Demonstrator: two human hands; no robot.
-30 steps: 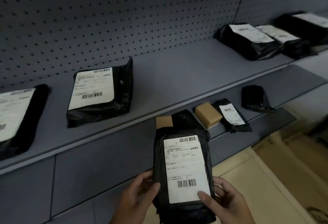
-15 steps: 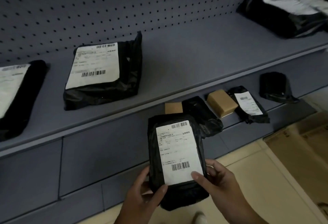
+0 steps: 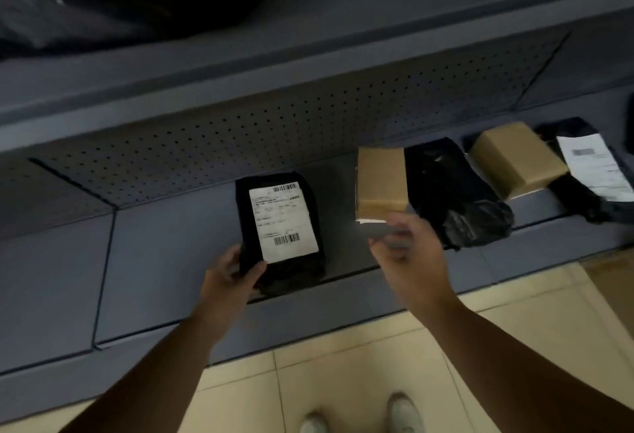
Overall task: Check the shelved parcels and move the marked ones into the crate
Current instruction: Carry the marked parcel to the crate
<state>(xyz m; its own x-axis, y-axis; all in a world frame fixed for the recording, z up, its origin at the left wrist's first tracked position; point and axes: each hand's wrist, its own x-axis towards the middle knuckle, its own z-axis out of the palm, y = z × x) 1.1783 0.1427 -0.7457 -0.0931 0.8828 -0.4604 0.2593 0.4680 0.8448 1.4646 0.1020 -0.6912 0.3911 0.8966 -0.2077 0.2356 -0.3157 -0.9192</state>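
A: Left side first. What do we log?
B: We see the left hand clamped on the black parcel at its near left corner. The thumb lies on top, just beside the white label, and the fingers wrap the left edge.

A: And where does the parcel sit?
B: It lies flat on the lower shelf with the label facing up and its near end at the shelf's front edge.

A: Right side?
B: The right hand is off the parcel, in the air just in front of a brown box. It's too blurred, so we cannot tell whether the fingers are curled or straight.

A: What do we put for the neighbours?
B: The brown box sits on the same shelf, to the right of the parcel with a gap between them. A crumpled black bag lies against the box's right side. Further right we have a second brown box, turned at an angle, then another labelled parcel at the frame edge.

A: Surroundings?
B: There's a pegboard panel behind and an upper shelf overhead. Pale floor tiles run below, with two light shoes on them.
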